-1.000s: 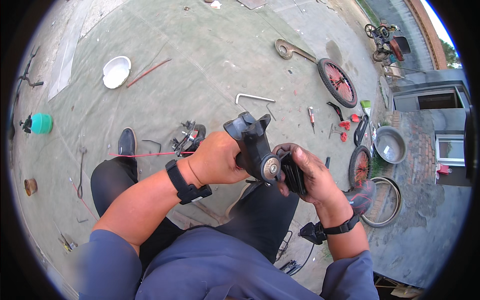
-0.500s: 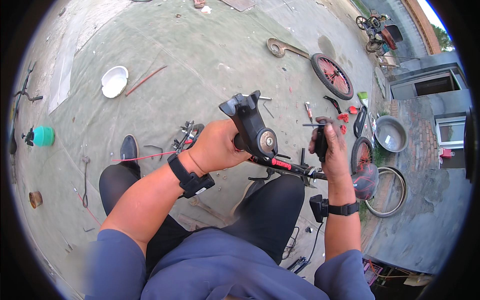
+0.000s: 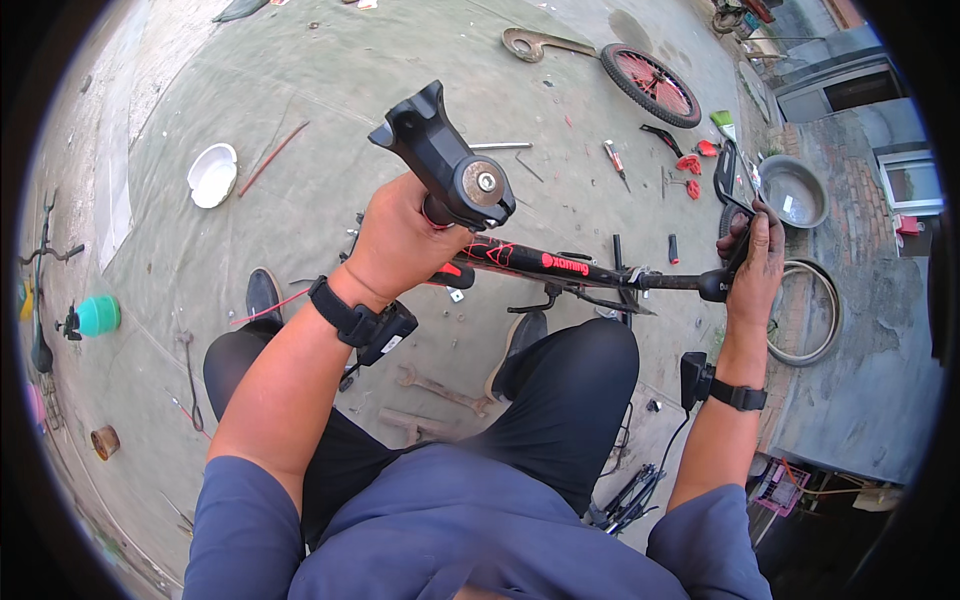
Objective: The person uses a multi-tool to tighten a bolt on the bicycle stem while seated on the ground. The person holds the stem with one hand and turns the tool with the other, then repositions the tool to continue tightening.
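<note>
A black bicycle frame (image 3: 590, 270) with red markings lies across in front of my knees. My left hand (image 3: 400, 235) is closed around its front end, on the head tube just beneath the black handlebar stem (image 3: 440, 160). The stem points up and left, with a round bolted cap facing me. At the frame's right end, my right hand (image 3: 757, 255) is beside the black saddle (image 3: 714, 287). Its fingers are closed on a black tool (image 3: 736, 208) with a thin rod, which looks like a folding hex key set. Whether this hand also grips the saddle is unclear.
A spoked wheel (image 3: 650, 85) and a large spanner (image 3: 545, 45) lie at the far right. A metal basin (image 3: 793, 190) and a tyre (image 3: 826, 320) rest near the wall. Another spanner (image 3: 440, 388) lies between my feet. A white bowl (image 3: 212, 175) and green container (image 3: 98, 315) sit left.
My left hand has moved left and slightly up with the stem. The frame now lies stretched across the view. My right hand has gone right and down to the saddle end with the black tool.
</note>
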`<state>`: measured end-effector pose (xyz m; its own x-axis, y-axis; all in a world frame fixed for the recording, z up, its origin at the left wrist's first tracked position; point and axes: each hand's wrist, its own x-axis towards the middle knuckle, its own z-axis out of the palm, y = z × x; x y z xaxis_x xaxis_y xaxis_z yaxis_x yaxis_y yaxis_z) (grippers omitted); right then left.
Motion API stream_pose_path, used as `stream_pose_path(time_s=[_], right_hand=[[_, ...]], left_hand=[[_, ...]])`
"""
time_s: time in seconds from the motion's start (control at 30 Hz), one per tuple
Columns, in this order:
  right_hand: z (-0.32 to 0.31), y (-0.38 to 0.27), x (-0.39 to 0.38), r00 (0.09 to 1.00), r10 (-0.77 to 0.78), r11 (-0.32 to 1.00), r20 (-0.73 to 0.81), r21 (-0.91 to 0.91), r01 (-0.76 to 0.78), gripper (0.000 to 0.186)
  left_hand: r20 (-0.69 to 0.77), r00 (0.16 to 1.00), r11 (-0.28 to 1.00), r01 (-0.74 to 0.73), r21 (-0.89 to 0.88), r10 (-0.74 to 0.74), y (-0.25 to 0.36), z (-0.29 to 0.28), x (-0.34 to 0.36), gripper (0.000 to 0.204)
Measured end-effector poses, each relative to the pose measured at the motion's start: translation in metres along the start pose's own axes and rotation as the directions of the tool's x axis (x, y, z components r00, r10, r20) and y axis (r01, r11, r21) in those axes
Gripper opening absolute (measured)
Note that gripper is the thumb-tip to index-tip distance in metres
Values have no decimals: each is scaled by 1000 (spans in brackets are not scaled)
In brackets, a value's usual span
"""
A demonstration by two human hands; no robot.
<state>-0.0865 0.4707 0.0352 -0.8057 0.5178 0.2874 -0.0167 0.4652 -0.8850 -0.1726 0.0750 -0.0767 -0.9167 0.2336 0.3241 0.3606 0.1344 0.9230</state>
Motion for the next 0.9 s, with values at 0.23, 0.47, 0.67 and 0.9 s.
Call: stream_pose_path(time_s=[0.23, 0.47, 0.67, 0.9], right_hand=[[-1, 23, 11, 994, -90, 995, -67, -45, 87, 44], [9, 17, 19, 996, -16, 999, -91, 30, 19, 49], [12, 25, 27, 991, -41, 999, -124, -28, 38, 47], [0, 46, 43, 987, -118, 990, -106, -85, 109, 48]], left_hand=[[13, 988, 987, 152, -44, -151, 15, 1, 2, 28], [194, 973, 990, 137, -32, -128, 17, -25, 1, 51], [224, 957, 983, 182, 20, -182, 8, -37, -9, 49], [160, 983, 996, 92, 15, -93, 8, -30, -6, 43]])
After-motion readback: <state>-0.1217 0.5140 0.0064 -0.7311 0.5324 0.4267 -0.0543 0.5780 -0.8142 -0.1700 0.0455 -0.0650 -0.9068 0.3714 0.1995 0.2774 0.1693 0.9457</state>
